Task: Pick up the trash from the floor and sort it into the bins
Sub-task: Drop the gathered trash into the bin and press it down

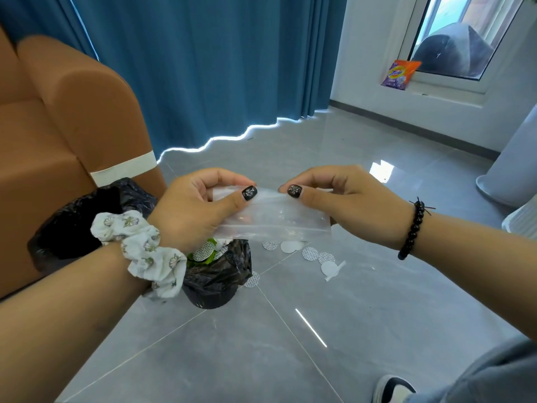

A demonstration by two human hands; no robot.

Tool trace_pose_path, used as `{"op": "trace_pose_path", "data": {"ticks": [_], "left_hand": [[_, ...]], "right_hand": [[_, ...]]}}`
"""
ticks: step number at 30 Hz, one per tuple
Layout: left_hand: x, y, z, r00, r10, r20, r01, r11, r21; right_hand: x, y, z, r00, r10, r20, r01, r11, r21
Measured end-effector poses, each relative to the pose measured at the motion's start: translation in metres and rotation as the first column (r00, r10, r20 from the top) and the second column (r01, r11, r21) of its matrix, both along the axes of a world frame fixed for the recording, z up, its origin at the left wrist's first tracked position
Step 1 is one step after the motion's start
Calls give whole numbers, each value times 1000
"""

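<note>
While small white round paper discs (308, 253) lie scattered on the grey tiled floor (261, 344) beside two black-lined bins (215, 274), left hand (191, 210) and right hand (345, 205) each pinch a clear plastic zip bag's (276, 216) rim, apparently pulling it open.

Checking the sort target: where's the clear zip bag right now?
Head view, centre: the clear zip bag is held off the floor between the left hand and right hand, above the black-lined bin.

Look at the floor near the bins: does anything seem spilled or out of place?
Yes. White round discs lie scattered on the grey floor beside the black-bagged bin, instead of inside it.
</note>
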State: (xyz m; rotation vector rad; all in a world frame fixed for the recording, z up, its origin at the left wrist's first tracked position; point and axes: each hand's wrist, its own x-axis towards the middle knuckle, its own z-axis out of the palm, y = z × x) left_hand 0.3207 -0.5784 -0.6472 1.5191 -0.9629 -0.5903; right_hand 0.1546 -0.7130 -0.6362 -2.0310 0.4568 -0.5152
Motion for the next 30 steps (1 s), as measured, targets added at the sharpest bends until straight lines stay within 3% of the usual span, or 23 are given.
{"op": "trace_pose_path", "data": {"ticks": [2, 5, 10, 15, 24, 30], "left_hand": [[1, 0, -1, 1000, 1, -13, -1, 1000, -2], [1, 0, -2, 1000, -17, -12, 17, 999, 48], [-5, 2, -1, 967, -142, -211, 172, 977, 129], [-3, 2, 1, 990, -124, -63, 132, 982, 135], [-6, 4, 5, 995, -95, -19, 95, 995, 20], [-8, 4, 3, 993, -118, -11, 118, 992, 46]], "right_hand": [[1, 0, 0, 1000, 18, -16, -18, 1000, 21], [0, -2, 0, 1000, -14, 6, 15, 995, -98], [-2, 0, 1, 994, -11, 107, 32, 980, -197], [-2, 2, -4, 996, 10, 92, 34, 885, -464], [1, -1, -1, 999, -46, 14, 47, 994, -99], [2, -2, -2, 998, -32, 46, 32, 999, 0]]}}
